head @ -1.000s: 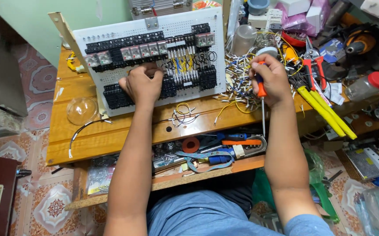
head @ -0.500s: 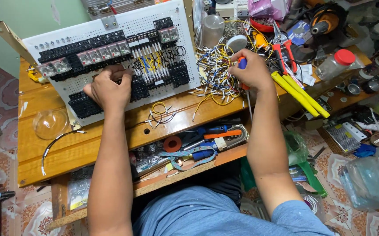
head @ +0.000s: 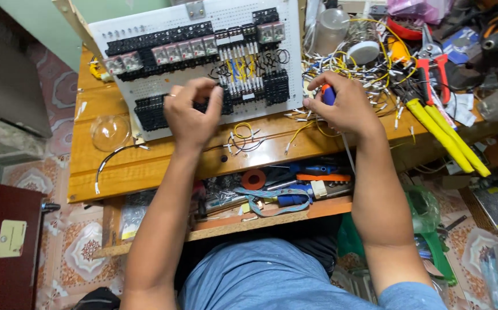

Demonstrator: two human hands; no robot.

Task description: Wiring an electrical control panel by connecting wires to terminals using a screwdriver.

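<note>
White perforated board (head: pixel 203 54), carrying rows of black relay sockets and terminal blocks, is propped at the back edge of the varnished wooden workbench (head: pixel 146 166). The left hand (head: pixel 191 112) is pressed against the lower terminal row, its fingers curled and pinching at something there; what is pinched cannot be made out. The right hand (head: pixel 343 106) is clenched around a blue-and-red-handled screwdriver (head: pixel 329 95), whose thin shaft is pointed down toward the front edge. A tangle of white and yellow wire offcuts (head: pixel 352 74) is heaped just beside that hand, near the board's right edge. A loose strand could be snagged by the shaft, or the leaning board could be shifted by pressure from the left hand.
</note>
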